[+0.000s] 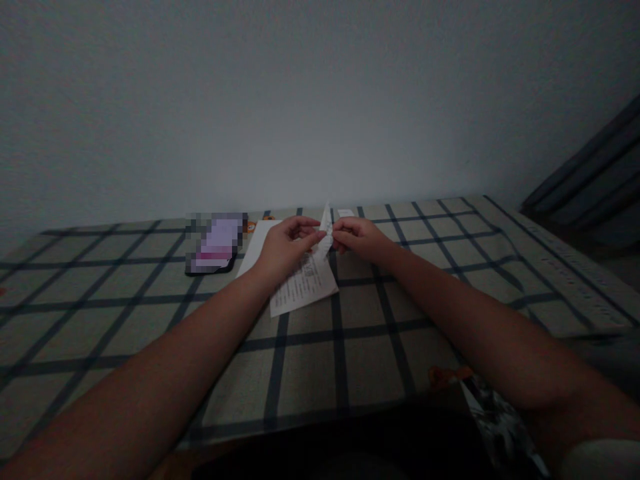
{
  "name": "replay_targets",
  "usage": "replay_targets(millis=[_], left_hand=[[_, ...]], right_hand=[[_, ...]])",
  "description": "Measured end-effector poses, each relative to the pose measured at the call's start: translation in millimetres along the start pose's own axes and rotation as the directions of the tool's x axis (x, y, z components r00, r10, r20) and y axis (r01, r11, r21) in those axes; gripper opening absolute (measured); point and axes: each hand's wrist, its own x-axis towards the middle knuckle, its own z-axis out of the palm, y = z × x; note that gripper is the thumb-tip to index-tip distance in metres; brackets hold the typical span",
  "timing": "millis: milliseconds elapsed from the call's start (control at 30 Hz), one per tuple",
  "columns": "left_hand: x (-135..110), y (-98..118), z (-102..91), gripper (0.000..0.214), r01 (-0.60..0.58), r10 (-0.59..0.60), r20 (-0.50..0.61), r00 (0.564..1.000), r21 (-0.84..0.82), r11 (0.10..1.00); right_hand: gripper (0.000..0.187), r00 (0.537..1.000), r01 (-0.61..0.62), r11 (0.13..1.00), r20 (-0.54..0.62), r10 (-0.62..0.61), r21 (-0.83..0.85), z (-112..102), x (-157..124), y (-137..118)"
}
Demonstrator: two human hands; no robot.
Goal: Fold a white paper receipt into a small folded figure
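Both my arms reach forward over a table with a checked cloth [350,347]. My left hand [287,245] and my right hand [357,239] meet at the far middle, each pinching a small white paper slip [325,235] that stands up between the fingertips. A printed paper sheet [305,287] lies flat on the cloth just below my hands, partly under my left wrist. A larger white sheet [257,245] lies beneath it, to the left.
A phone with a lit, blurred screen [216,243] lies left of my hands. A plain wall rises behind the table. A dark patterned bag or cloth [487,407] sits at the near right edge. Dark furniture [590,187] stands at the far right.
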Motion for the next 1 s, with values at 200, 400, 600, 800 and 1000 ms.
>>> replay_targets(millis=[200, 400, 600, 800, 1000], left_hand=[[-1.3, 4.2, 1.6, 0.028, 0.002, -0.002, 0.011, 1.000, -0.018, 1.000], [0.9, -1.4, 0.4, 0.027, 0.016, -0.015, 0.031, 0.999, -0.054, 0.998], [-1.4, -2.0, -2.6, 0.023, -0.134, 0.129, 0.038, 0.991, 0.194, 0.972], [-8.0, 4.5, -0.9, 0.025, -0.180, 0.173, 0.049, 0.984, 0.293, 0.939], [-9.9, 9.2, -2.1, 0.030, -0.214, 0.216, 0.034, 0.976, 0.336, 0.917]], right_hand=[[0.018, 1.000, -0.009, 0.999, -0.008, 0.010, 0.032, -1.1, 0.4, 1.9], [0.024, 1.000, 0.002, 0.998, 0.005, -0.002, 0.058, -0.9, -0.2, -1.5], [0.026, 1.000, 0.004, 1.000, -0.015, -0.005, -0.016, -0.4, -0.1, 1.9], [0.026, 0.999, 0.018, 0.996, -0.048, -0.022, -0.091, -0.8, -0.6, -0.2], [0.026, 0.995, 0.027, 0.988, -0.093, -0.041, -0.152, -0.7, -0.2, -2.6]])
